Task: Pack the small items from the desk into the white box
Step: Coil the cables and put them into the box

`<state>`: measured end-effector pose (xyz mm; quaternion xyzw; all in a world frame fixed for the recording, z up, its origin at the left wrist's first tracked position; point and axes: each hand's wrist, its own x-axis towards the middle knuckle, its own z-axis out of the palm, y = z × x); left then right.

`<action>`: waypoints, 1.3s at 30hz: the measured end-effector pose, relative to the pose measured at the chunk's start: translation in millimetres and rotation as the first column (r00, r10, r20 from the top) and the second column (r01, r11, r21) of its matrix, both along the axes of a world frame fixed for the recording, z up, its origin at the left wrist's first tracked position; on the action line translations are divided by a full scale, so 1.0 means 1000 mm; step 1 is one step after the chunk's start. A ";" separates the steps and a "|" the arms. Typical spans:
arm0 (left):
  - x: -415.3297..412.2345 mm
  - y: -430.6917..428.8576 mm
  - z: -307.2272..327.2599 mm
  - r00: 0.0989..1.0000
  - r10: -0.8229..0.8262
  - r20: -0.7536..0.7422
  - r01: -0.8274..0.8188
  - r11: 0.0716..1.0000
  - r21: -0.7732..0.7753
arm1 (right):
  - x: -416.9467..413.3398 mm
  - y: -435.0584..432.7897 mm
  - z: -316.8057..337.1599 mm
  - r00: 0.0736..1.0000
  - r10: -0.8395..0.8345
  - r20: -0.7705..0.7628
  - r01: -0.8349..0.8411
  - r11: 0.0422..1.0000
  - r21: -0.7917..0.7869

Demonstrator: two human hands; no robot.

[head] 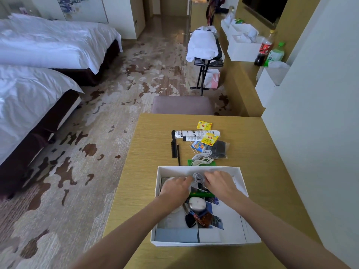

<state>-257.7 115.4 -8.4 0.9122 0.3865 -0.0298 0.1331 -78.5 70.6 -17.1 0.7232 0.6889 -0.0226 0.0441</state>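
The white box (240, 177) stands open on the wooden desk (272, 171) in front of me. My left hand (175, 188) and my right hand (220, 183) are both inside its far end, pinching a coiled grey cord (198, 178) between them. Lower in the box lie a green card (202, 194), a white-and-grey oval case (197, 203), a dark patterned pouch (202, 218) and photo cards. Beyond the box, on the desk, lie a white cord bundle (202, 157), a black comb (173, 145), white tubes (196, 133), two yellow tea sachets (204, 125), and a dark packet (219, 149).
A padded stool (182, 105) stands at the desk's far edge. A wall (320, 113) runs along the right. Farther back are a luggage rack with white towels (203, 45), white boxes and bottles (266, 49) on a counter, and two beds (38, 74) at left.
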 end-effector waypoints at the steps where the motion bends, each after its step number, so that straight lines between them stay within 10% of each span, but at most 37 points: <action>1: 0.001 0.000 -0.002 0.999 -0.028 -0.034 0.029 0.999 0.043 | -0.001 0.002 -0.001 1.000 -0.001 0.008 0.001 1.000 -0.003; 11: -0.008 0.010 -0.021 0.957 -0.277 -0.084 0.289 0.919 0.267 | -0.001 0.003 -0.012 0.997 -0.014 -0.072 0.017 0.999 0.039; 25: 0.008 0.021 -0.016 0.984 -0.156 -0.092 0.168 0.974 0.154 | 0.001 -0.009 -0.026 0.878 -0.123 -0.463 0.161 0.986 0.045; 39: -0.011 0.014 -0.001 0.949 0.052 0.311 -0.096 0.987 0.129 | 0.056 -0.021 0.016 0.790 0.084 -0.607 0.022 0.986 0.165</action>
